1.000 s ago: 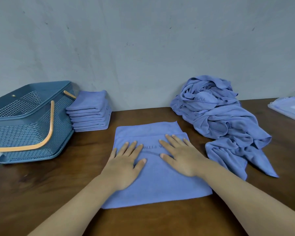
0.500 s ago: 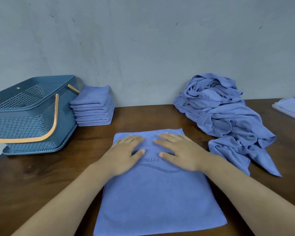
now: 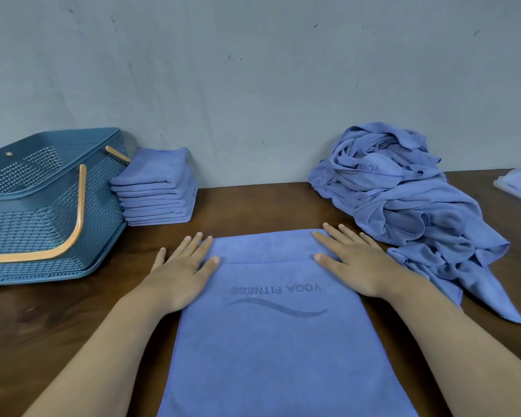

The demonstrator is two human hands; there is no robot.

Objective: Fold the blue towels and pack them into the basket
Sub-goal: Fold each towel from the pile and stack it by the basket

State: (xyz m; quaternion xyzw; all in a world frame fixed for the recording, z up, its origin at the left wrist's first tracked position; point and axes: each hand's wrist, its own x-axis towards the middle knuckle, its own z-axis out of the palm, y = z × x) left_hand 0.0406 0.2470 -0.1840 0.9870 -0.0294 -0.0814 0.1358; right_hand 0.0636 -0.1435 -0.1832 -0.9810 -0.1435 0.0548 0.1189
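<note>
The blue towel [image 3: 271, 350] lies flat on the tabletop [image 3: 57, 326], its long side running from the person out to the fingers [image 3: 194, 246]. The left hand [image 3: 181, 270] and right hand [image 3: 357, 266] rest flat at its far corners, fingers straight and spread, gripping nothing, both equally near that edge. Beyond the left fingers sit the folded stack [image 3: 157, 191] and basket [image 3: 42, 218]; beyond the right fingers, the messy towel pile [image 3: 403, 203].

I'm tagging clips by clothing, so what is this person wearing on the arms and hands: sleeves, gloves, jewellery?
Nothing is worn that shows. The left hand and right hand have no gloves or rings, and the nails look short and unpainted. The left forearm and right forearm are uncovered to the frame's edge, with no sleeve, watch or bracelet in view.
</note>
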